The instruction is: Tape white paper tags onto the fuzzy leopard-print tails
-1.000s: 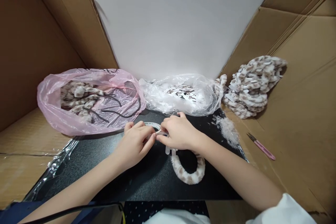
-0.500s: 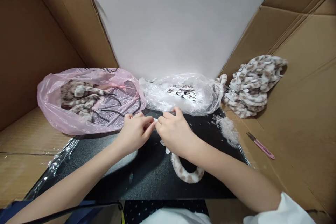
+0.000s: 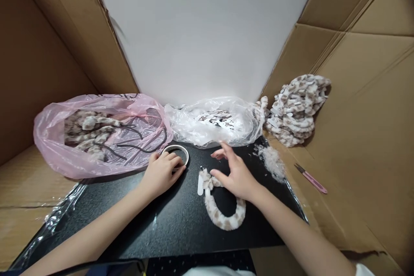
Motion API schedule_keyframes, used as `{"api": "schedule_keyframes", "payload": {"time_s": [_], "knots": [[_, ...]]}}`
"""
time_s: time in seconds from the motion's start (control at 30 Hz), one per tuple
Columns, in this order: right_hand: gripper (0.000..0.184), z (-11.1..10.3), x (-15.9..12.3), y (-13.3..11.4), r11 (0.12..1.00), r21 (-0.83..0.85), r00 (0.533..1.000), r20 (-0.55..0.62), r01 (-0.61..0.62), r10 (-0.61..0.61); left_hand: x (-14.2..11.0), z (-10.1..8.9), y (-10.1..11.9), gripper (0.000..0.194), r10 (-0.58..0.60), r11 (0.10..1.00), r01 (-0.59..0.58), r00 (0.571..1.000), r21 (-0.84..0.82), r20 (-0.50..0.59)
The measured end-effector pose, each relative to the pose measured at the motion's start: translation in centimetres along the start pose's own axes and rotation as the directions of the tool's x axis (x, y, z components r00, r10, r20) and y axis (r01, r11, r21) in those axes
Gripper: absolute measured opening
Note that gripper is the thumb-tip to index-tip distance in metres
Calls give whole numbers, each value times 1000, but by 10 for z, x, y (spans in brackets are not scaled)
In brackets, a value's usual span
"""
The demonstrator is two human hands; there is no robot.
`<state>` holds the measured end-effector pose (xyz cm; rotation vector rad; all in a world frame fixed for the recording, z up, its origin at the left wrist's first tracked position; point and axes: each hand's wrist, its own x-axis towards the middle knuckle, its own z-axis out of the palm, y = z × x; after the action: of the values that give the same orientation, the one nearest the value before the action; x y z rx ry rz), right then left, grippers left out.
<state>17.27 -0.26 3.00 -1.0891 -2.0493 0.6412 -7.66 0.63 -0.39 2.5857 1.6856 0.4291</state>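
My left hand (image 3: 162, 175) is closed on the near left edge of a roll of tape (image 3: 186, 154), which rests on the black tabletop. Apart from it, my right hand (image 3: 236, 177) has its fingers spread, with nothing seen in them. Below that hand lies a plush band (image 3: 223, 220), white with brown spots and curved into a loop. The loop's far end is partly covered by my right hand. A white tag (image 3: 200, 184) sticks out at the band's left end, near a small dark tip.
A pink plastic bag (image 3: 48, 138) with plush pieces and dark wires stands left. Behind the hands is a clear bag (image 3: 181, 120) of white tags. At right are piled plush bands (image 3: 297, 108), loose fluff (image 3: 271, 161) and pink-handled snips (image 3: 311, 178). Cardboard walls surround the table.
My hands were together over the table and are now apart. My left hand has come down onto the tape roll; my right has opened and moved right. The view has shifted slightly.
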Motion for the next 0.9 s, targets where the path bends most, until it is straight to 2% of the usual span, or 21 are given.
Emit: {"api": "schedule_keyframes", "payload": {"time_s": [0.07,0.13,0.23,0.33,0.4,0.43,0.47,0.5,0.53,0.57,0.6,0.67,0.73,0.77,0.83,0.9], "knots": [[89,21,-2,6,998,-34,998,44,-49,51,-2,3,-1,16,-7,1000,7,999,12,-36],[97,38,0,9,992,-79,992,67,-99,104,-4,1,1,14,-17,1000,18,997,11,-74],[89,54,7,13,992,-17,990,59,-129,130,-7,-6,10,14,-16,998,11,997,-63,-78],[82,59,6,19,983,171,996,-49,-61,70,2,-12,17,14,64,954,-55,998,-294,24],[82,58,2,23,963,269,989,-148,23,18,19,-14,18,17,172,857,-65,971,-510,164],[83,57,0,24,952,298,982,-188,63,-6,29,-14,18,23,242,787,-35,936,-616,256],[83,56,-2,25,943,317,975,-220,100,-29,41,-13,18,29,328,696,37,872,-718,363],[84,55,-3,25,936,326,968,-246,132,-51,51,-12,17,31,432,590,141,776,-795,459],[84,54,-4,25,930,331,962,-264,158,-69,61,-10,17,33,515,495,247,689,-833,510],[83,53,-5,25,926,333,957,-277,177,-83,69,-7,17,33,575,421,332,623,-844,531],[83,53,-5,25,923,335,954,-288,188,-90,74,-3,17,32,617,363,396,576,-843,536],[81,51,-5,25,920,338,947,-308,198,-90,78,7,20,32,661,283,476,532,-832,530],[81,48,-4,24,918,344,943,-322,199,-83,74,15,23,36,676,201,535,531,-821,511],[83,45,-4,25,916,347,943,-322,203,-87,70,19,24,38,667,147,554,556,-820,495],[91,36,-5,27,913,346,949,-293,215,-113,62,21,25,40,603,59,535,654,-843,457],[97,25,-6,31,917,347,969,-212,196,-126,55,20,24,41,515,48,475,742,-879,429]]}}
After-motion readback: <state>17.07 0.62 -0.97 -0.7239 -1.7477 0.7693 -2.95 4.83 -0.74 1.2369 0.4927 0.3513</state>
